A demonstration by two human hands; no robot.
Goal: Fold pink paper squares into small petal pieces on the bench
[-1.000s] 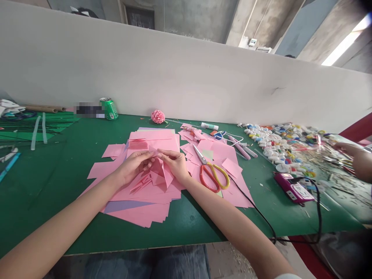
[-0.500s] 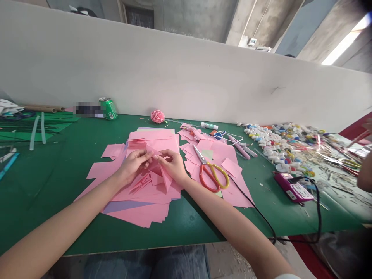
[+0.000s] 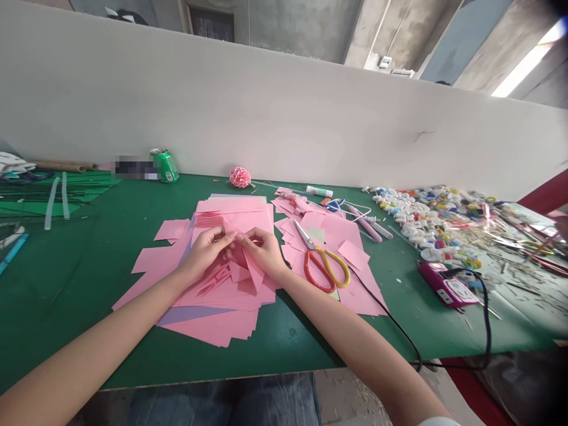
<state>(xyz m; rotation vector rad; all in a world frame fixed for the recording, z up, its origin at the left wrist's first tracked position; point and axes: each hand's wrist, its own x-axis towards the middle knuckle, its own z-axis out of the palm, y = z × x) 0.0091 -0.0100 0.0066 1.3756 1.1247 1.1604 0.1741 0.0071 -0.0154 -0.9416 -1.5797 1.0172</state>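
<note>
Two hands (image 3: 205, 254) (image 3: 265, 253) | pink paper (image 3: 229, 227) pinched | green can (image 3: 168, 166) (brand unreadable)

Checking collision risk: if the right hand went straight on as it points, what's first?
Past the pink paper the right hand pinches, most likely the left hand, fingertips close ahead; exact depth there is unclear.

No legible text, labels, numbers or signs

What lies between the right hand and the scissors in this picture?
In the head view, loose pink paper pieces lie between the right hand and the scissors.
</note>
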